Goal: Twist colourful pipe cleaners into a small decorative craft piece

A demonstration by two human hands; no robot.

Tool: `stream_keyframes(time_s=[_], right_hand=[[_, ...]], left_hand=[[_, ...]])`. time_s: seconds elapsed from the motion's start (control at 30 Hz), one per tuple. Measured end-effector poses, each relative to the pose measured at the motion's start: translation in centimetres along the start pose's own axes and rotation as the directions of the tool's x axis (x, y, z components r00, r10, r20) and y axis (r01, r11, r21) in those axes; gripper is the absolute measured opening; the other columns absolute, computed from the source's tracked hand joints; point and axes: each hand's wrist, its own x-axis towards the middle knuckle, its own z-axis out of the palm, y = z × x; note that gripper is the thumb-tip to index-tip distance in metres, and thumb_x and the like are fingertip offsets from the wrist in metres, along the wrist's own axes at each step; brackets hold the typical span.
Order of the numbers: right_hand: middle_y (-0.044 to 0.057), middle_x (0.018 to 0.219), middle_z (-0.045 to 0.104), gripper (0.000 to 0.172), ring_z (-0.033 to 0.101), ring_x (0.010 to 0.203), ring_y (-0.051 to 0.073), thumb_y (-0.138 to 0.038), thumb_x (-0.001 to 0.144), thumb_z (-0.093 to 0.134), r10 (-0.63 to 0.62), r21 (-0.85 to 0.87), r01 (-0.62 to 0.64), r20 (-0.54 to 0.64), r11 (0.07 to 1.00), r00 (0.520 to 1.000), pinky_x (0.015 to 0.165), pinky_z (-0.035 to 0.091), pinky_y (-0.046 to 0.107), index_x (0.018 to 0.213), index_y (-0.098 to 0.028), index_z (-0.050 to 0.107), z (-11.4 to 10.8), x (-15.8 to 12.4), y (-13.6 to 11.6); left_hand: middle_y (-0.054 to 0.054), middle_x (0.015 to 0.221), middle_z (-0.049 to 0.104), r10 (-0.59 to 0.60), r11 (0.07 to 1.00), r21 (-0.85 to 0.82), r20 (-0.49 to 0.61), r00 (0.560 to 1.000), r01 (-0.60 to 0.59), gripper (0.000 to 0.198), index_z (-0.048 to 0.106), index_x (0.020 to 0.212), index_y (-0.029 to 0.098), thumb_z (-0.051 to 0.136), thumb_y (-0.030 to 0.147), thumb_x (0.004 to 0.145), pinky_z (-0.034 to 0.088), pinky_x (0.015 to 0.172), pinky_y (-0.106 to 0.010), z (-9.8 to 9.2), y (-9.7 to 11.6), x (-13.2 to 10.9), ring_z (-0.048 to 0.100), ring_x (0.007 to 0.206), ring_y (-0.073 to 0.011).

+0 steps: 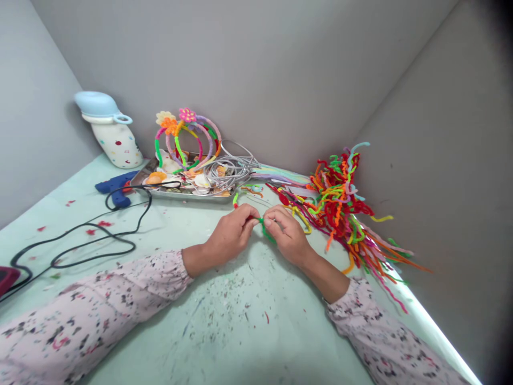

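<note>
My left hand (229, 234) is closed in a pinch on a fuzzy pipe-cleaner strip, red where it meets the thumb and finger. Behind that hand a lime-green fuzzy end (235, 200) sticks up, seemingly part of the same strip. Fingertips of my right hand (287, 235) pinch a green pipe cleaner (266, 231), whose loose part hangs below them. Both hands almost touch over the middle of the table, and their fingers hide most of the join between red and green. A yellow pipe cleaner (306, 224) curves just beyond my right hand.
A metal tray (188, 197) holds flower-topped headbands (178, 141), scraps and a coil of grey wire (234, 171). Left of it are a blue glue gun (116, 187), its black cord (132, 243) and a white bottle (116, 141). Many pipe cleaners (340, 192) heap up at the right.
</note>
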Motion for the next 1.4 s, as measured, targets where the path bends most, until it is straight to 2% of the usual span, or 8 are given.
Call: stream_keyframes(time_s=[0.3, 0.4, 0.47, 0.57, 0.73, 1.4], right_hand=[[0.002, 0.087, 0.059, 0.017, 0.055, 0.088, 0.017, -0.030, 0.092, 0.047, 0.023, 0.053, -0.022, -0.004, 0.998, 1.000, 0.084, 0.042, 0.035, 0.081, -0.022, 0.058, 0.00, 0.03, 0.03], [0.003, 0.090, 0.060, 0.012, 0.056, 0.090, 0.018, -0.027, 0.090, 0.050, -0.009, 0.050, 0.010, -0.028, 0.999, 1.000, 0.086, 0.043, 0.037, 0.083, -0.022, 0.058, -0.18, -0.06, 0.05], [0.004, 0.094, 0.060, 0.006, 0.057, 0.093, 0.019, -0.022, 0.086, 0.052, -0.050, 0.029, 0.052, -0.053, 0.998, 0.997, 0.087, 0.043, 0.038, 0.087, -0.023, 0.058, -0.25, -0.15, 0.12], [0.004, 0.096, 0.061, 0.012, 0.057, 0.094, 0.020, -0.016, 0.081, 0.056, -0.098, -0.042, 0.094, -0.103, 0.995, 0.990, 0.087, 0.044, 0.039, 0.090, -0.024, 0.059, -0.17, -0.21, 0.27], [0.003, 0.094, 0.063, 0.012, 0.058, 0.093, 0.020, -0.018, 0.081, 0.059, -0.158, -0.137, 0.137, -0.157, 0.981, 0.975, 0.086, 0.045, 0.039, 0.091, -0.025, 0.061, 0.08, -0.06, 0.50], [0.003, 0.086, 0.065, 0.005, 0.060, 0.084, 0.019, -0.028, 0.084, 0.062, -0.188, -0.163, 0.158, -0.190, 0.974, 0.964, 0.077, 0.048, 0.037, 0.087, -0.025, 0.064, -0.19, 0.13, 0.14]], left_hand=[[-0.001, 0.073, 0.057, -0.003, 1.000, -0.025, -0.005, 1.000, 0.003, 0.010, 0.053, 0.091, 0.017, 0.044, 0.022, 0.091, 0.039, 0.062, -0.026, 0.00, 0.10, 0.02, 0.051, 0.066, -0.0136], [0.000, 0.072, 0.057, -0.012, 0.997, -0.071, -0.023, 1.000, 0.010, 0.011, 0.053, 0.091, 0.017, 0.045, 0.024, 0.091, 0.039, 0.061, -0.025, -0.06, 0.14, -0.03, 0.051, 0.066, -0.0129], [0.000, 0.071, 0.055, -0.030, 0.993, -0.111, -0.037, 0.999, 0.026, 0.011, 0.052, 0.091, 0.017, 0.045, 0.025, 0.091, 0.039, 0.060, -0.024, -0.13, 0.12, -0.06, 0.050, 0.064, -0.0124], [0.002, 0.068, 0.053, -0.058, 0.985, -0.162, -0.036, 0.998, 0.052, 0.012, 0.052, 0.090, 0.017, 0.046, 0.027, 0.091, 0.038, 0.059, -0.024, -0.22, 0.08, -0.08, 0.048, 0.062, -0.0116], [0.003, 0.066, 0.051, -0.075, 0.976, -0.205, -0.019, 0.997, 0.069, 0.013, 0.051, 0.090, 0.017, 0.045, 0.028, 0.091, 0.038, 0.058, -0.023, -0.24, 0.14, -0.10, 0.046, 0.060, -0.0107], [0.002, 0.067, 0.052, -0.061, 0.987, -0.148, -0.036, 0.997, 0.055, 0.010, 0.051, 0.091, 0.017, 0.046, 0.025, 0.090, 0.038, 0.058, -0.024, -0.08, 0.13, -0.01, 0.048, 0.062, -0.0118]])
